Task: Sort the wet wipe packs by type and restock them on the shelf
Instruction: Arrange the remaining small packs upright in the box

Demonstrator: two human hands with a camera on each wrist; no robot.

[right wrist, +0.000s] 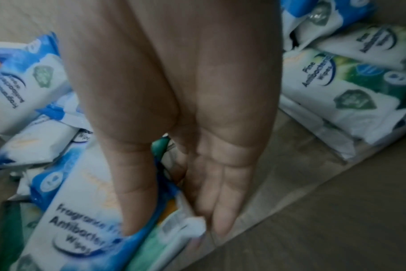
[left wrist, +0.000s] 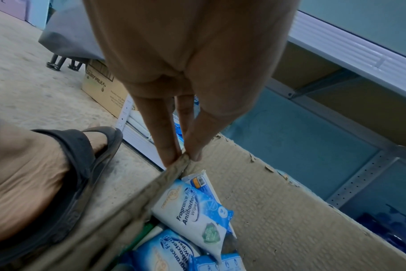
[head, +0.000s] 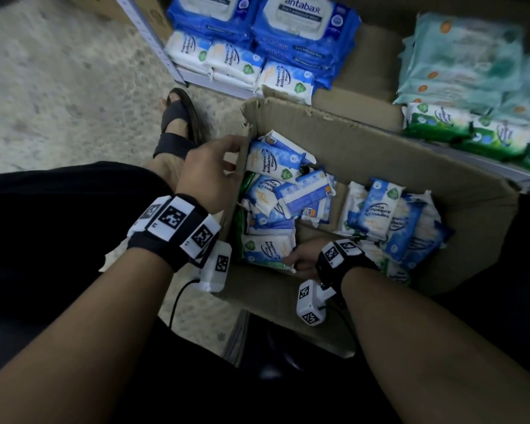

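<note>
Your left hand (head: 210, 166) pinches the cardboard box (head: 380, 142) wall; your right hand (head: 303, 258) grips a blue Fragrance Free pack (head: 266, 249) inside it. The shelf (head: 196, 78) holds sorted stacks; many packs remain boxed.

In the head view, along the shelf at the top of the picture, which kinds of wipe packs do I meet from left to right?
Small white-and-blue Fragrance Free Antibacterial packs → large blue antabax packs → pale teal packs → green-and-white packs.
</note>
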